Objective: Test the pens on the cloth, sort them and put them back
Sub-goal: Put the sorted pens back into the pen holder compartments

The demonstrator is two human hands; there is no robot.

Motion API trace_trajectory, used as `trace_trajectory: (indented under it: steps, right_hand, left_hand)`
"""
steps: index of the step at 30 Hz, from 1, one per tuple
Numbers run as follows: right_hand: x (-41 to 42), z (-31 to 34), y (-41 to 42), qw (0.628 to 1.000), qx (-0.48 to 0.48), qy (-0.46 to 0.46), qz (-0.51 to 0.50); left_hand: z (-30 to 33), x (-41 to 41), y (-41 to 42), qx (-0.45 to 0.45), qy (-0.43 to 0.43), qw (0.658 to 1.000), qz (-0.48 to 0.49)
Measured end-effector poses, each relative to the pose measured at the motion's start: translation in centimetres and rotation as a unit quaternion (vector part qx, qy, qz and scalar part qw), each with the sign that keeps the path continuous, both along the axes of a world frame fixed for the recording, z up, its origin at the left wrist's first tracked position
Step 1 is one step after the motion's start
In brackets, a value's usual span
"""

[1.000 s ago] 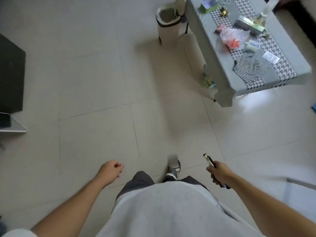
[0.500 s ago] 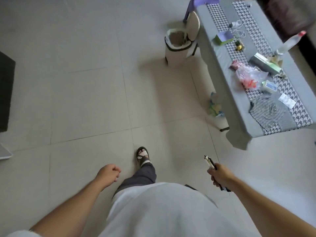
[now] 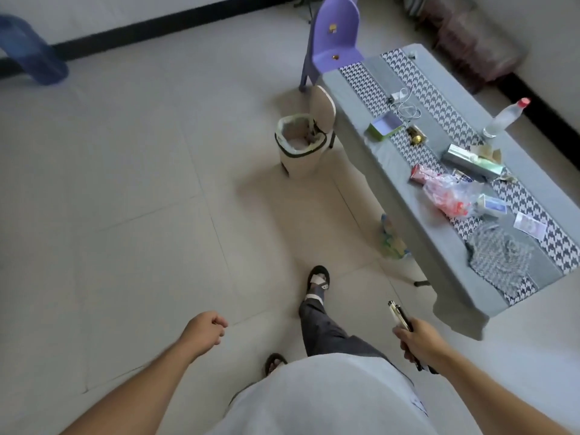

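Note:
My right hand (image 3: 419,340) grips a small bundle of pens (image 3: 398,315); their tips stick out past my fist toward the low table, and their back ends poke out behind my wrist. My left hand (image 3: 205,332) hangs at my side over the tiled floor, its fingers curled and holding nothing. A crumpled grey patterned cloth (image 3: 499,259) lies on the near end of the low table (image 3: 392,196), which wears a grey cover with houndstooth stripes. The table stands ahead and to my right.
On the table lie a green tin (image 3: 384,125), a cable, a long box, a plastic bag (image 3: 448,193), a small card box and a bottle (image 3: 505,117). A lidded bin (image 3: 301,142) and a purple chair (image 3: 332,42) stand by its far side. Packets sit on the floor by the table.
I have walked forward: the table, bin and chair have shifted nearer and lower in view. My right hand still holds the pens; my feet have changed places.

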State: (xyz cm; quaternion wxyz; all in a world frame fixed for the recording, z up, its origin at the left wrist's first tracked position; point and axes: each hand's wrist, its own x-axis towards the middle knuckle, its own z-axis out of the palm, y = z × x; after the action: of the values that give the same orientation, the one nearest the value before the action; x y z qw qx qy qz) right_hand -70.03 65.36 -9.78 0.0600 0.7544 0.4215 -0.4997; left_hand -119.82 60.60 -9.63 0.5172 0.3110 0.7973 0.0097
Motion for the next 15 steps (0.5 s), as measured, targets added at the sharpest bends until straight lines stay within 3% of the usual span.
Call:
trace_trajectory:
  steps: [8, 15]
  right_hand:
    - [0.2, -2.5, 16.3, 0.999, -0.042, -0.013, -0.004]
    - [-6.0, 0.7, 33.6, 0.998, 0.029, 0.032, 0.049]
  left_hand:
    - [1.4, -0.4, 14.6, -0.005, 0.018, 0.999, 0.039]
    - [3.0, -0.1, 27.4, 0.031, 0.001, 0.999, 0.037]
